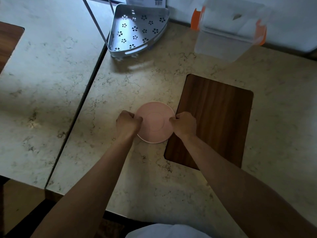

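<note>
Probably a home kitchen — a marbled stone-look countertop (137, 169) with an inset wooden board (214, 121), a perforated metal corner rack (137, 30) and a blurred clear lidded container (229, 30).

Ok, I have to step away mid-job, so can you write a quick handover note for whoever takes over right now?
Left hand: grips the plate's left rim, fingers curled.
Right hand: grips the right rim the same way.
Plate: pink, flat on the counter, beside the board.
Rack stands at the back, container at back right.
Done: both hands have hold of the plate.
Left: lifting it and setting it down, perhaps in the rack.
</note>
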The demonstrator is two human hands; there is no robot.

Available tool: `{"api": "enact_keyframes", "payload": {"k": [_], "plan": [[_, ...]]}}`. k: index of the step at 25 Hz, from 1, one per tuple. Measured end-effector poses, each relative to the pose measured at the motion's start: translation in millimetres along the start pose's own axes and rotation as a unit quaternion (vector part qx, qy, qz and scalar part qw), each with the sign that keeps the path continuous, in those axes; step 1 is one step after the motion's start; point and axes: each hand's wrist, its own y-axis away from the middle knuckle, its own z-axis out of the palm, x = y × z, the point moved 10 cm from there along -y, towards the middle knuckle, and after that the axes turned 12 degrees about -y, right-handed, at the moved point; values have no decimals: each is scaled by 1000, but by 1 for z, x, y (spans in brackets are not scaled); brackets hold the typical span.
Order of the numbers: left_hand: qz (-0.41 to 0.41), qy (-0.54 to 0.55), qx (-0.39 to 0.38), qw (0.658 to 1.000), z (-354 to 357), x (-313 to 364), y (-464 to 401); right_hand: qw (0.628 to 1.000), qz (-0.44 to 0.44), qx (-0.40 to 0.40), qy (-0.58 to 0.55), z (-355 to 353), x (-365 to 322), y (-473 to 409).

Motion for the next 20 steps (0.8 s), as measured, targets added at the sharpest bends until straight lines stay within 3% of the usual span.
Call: {"api": "enact_keyframes", "payload": {"k": [4,10,20], "plan": [[-54,58,-26,997,1,-9,-1,1000,-5,-7,-15,0,0,1],[-38,90,-59,994,2,7,7,997,21,-37,-64,-2,5,8],[-48,96,-70,992,2,-1,22,998,14,-56,17,-1,0,17]]}}
